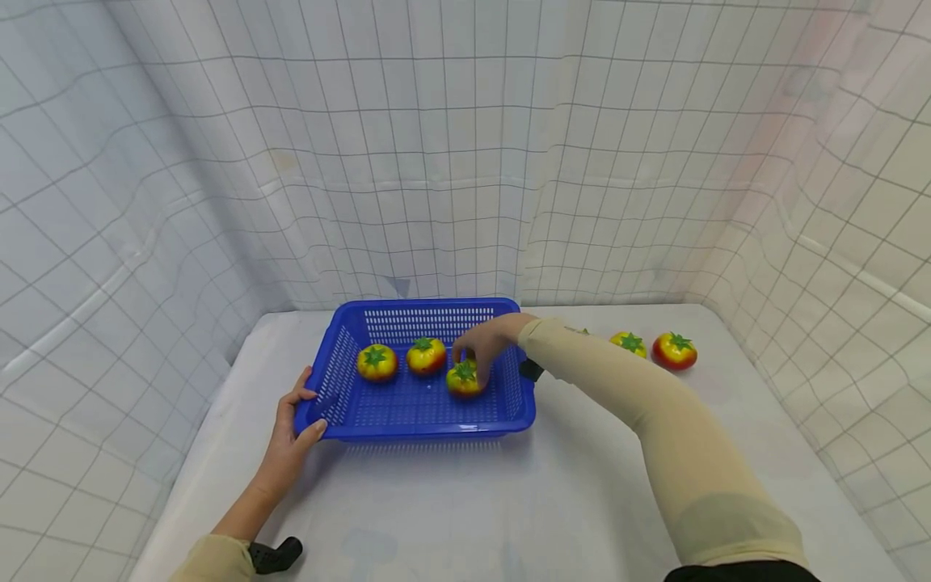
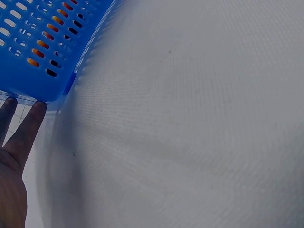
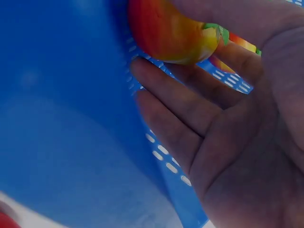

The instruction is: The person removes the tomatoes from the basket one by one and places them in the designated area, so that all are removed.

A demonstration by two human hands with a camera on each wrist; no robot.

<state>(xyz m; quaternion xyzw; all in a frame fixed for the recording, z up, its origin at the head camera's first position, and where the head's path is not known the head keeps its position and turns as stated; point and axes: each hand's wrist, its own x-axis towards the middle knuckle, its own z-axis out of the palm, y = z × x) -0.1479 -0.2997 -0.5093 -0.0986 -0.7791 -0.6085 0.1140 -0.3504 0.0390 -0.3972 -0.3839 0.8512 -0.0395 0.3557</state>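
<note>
A blue perforated plastic basket (image 1: pixel 429 434) sits on the table. Inside it, one yellow-and-red tomato with a green leafy top (image 1: pixel 377 363) lies at the left, and a second tomato (image 1: pixel 426 356) lies in the middle. My right hand (image 1: pixel 487 339) reaches over the right side and holds a third tomato (image 1: pixel 462 381) between thumb and fingers, low in the basket. In the right wrist view this tomato (image 3: pixel 166 35) is under the thumb, other fingers extended beside it. At the front left corner, my left hand (image 1: pixel 287 444) holds the rim, thumb in front and fingers at the left side.
To the right of the basket, two more tomatoes lie on the white table (image 1: pixel 436 509): one (image 1: pixel 629 343) partly behind the right sleeve (image 1: pixel 655 396), the other tomato (image 1: pixel 674 351) beside it. A green tip shows above the sleeve. White grid-patterned curtain (image 1: pixel 465 178) encloses the back and sides.
</note>
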